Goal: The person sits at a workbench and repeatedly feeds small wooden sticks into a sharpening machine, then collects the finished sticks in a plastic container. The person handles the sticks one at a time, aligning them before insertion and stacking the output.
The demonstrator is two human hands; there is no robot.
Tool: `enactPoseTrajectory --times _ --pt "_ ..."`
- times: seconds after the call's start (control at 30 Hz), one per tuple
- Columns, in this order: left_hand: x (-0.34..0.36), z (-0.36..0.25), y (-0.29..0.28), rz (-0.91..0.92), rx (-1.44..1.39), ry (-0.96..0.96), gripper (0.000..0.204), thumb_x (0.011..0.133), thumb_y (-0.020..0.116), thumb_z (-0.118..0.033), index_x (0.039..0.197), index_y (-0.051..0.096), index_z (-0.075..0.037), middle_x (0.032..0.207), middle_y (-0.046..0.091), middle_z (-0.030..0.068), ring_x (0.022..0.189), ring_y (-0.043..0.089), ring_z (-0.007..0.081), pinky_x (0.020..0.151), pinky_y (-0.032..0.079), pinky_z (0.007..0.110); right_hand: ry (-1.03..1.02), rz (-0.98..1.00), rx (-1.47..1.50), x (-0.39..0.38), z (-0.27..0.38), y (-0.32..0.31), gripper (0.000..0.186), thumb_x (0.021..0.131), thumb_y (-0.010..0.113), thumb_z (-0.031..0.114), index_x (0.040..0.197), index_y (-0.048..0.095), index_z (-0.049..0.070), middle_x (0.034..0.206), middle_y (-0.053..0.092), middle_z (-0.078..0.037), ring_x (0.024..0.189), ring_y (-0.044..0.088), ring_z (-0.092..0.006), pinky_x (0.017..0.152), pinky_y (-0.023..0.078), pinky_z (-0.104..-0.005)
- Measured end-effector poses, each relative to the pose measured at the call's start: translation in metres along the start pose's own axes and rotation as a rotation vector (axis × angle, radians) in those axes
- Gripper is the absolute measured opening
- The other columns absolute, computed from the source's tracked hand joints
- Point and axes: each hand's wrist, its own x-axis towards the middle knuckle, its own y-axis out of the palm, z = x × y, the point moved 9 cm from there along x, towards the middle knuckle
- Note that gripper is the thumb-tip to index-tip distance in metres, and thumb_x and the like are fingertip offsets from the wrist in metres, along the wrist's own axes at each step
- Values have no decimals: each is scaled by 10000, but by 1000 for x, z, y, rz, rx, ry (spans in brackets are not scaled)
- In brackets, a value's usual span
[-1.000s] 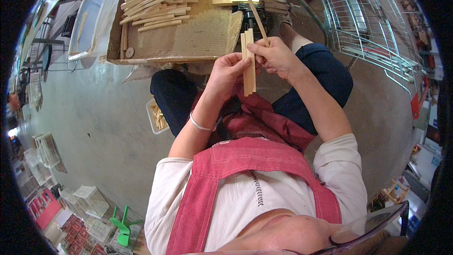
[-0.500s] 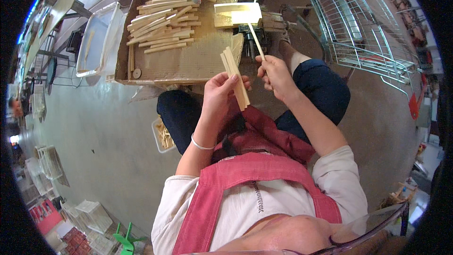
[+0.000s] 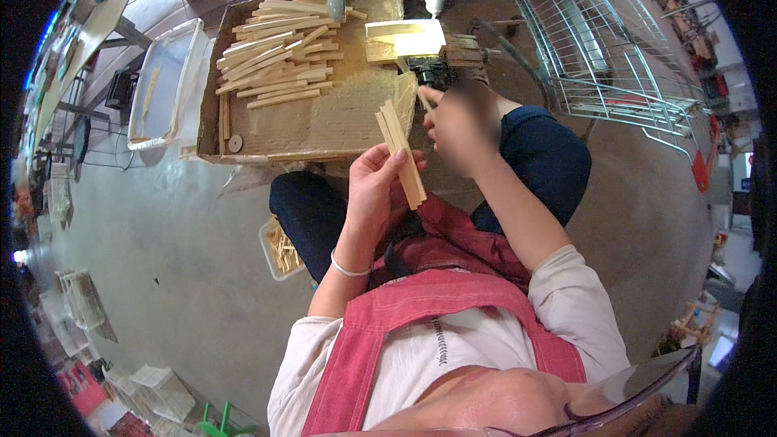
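A small bundle of flat wooden sticks [image 3: 412,184] is gripped in my left hand [image 3: 371,182], thumb across its front, its upper ends fanned slightly. My right hand [image 3: 460,131], partly smeared, is closed beside the bundle, just below the machine. A short length of a pale wooden stick [image 3: 424,99] shows at its fingertips; the rest is hidden. In front of that hand, a brightly lit pale plate [image 3: 405,40] sits on the small machine [image 3: 429,71].
Many loose sticks [image 3: 279,53] lie in a shallow cardboard tray [image 3: 356,105] ahead to the left. Beyond its left side stands a white plastic bin [image 3: 168,85]. A small tub [image 3: 281,251] of wood pieces is by my left knee. A wire cart [image 3: 607,40] stands at right.
My right hand has drawn back and turned, bringing the stick away from the lit plate. The left hand still holds its bundle. The whole view has shifted slightly.
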Motion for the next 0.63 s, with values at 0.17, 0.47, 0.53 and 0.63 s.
enactPoseTrajectory --times 0.17,0.47,0.53,0.63 --pt "-4 -2 0 0 -1 -10 225 1013 670 -160 1146 654 21 1053 758 171 928 758 248 779 637 376 -16 -125 146 19 -9 -8 610 981 509 -9 1571 401 100 833 545 -16 576 481 -76 397 392 -254" --pt "-10 -6 -6 -10 8 -1 223 998 694 -169 1132 666 6 1039 763 160 912 759 240 782 630 368 -15 -88 109 20 8 6 607 957 487 -32 1545 433 106 825 528 -31 511 410 -73 391 317 -242" --pt "-10 -7 -6 -7 6 2 217 997 695 -168 1128 668 2 1038 763 158 910 759 242 790 631 371 -18 -203 165 23 5 1 609 961 480 -30 1552 415 102 827 512 -42 510 417 -91 389 324 -270" --pt "-10 -3 -9 10 -4 6 214 996 697 -169 1127 669 -1 1038 763 156 909 760 245 798 632 374 6 -224 181 29 2 3 615 962 479 -29 1558 403 103 829 506 -51 512 425 -102 389 334 -288"
